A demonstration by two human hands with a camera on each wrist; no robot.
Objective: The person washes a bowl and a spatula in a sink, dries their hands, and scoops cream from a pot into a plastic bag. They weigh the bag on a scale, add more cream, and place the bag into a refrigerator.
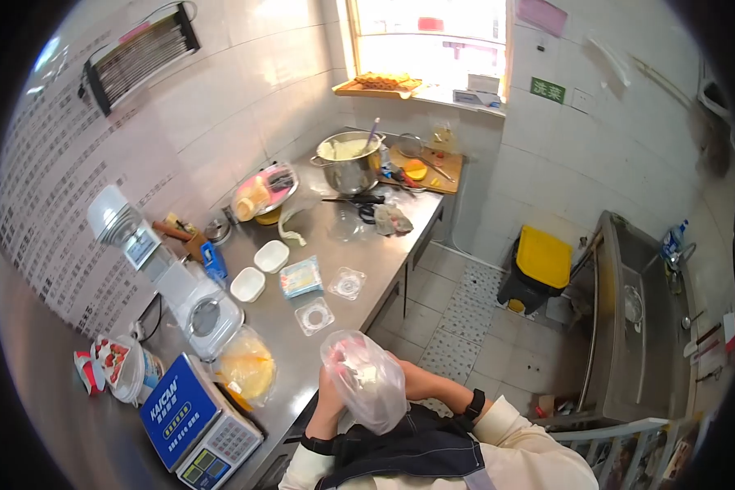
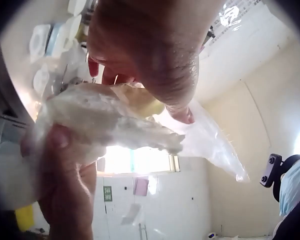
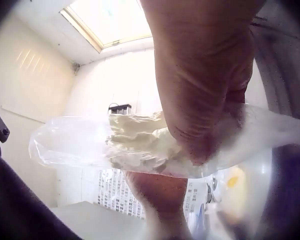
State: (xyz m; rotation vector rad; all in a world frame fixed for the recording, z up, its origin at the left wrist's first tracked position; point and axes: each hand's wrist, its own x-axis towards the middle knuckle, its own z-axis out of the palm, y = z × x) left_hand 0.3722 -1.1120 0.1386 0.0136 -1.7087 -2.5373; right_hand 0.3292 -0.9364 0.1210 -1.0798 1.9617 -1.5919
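- Left hand (image 2: 145,50) and right hand (image 3: 205,85) both grip the clear bag (image 1: 367,380), fingers bent round it, in front of the apron.
- A pale, soft mass (image 3: 137,140) is already inside; no tie shows, so closing looks undone.
- Beyond the hands, on the counter (image 1: 322,220), two white tubs (image 1: 271,256) look unfilled; the far pot (image 1: 353,175) holds pale mixture.
- Left of the hands, the blue scale (image 1: 180,415) reads "KAICAN".
- Ahead-right, a green sign (image 1: 547,90) reads "洗菜"; the wall print (image 1: 57,237) is too small to read.
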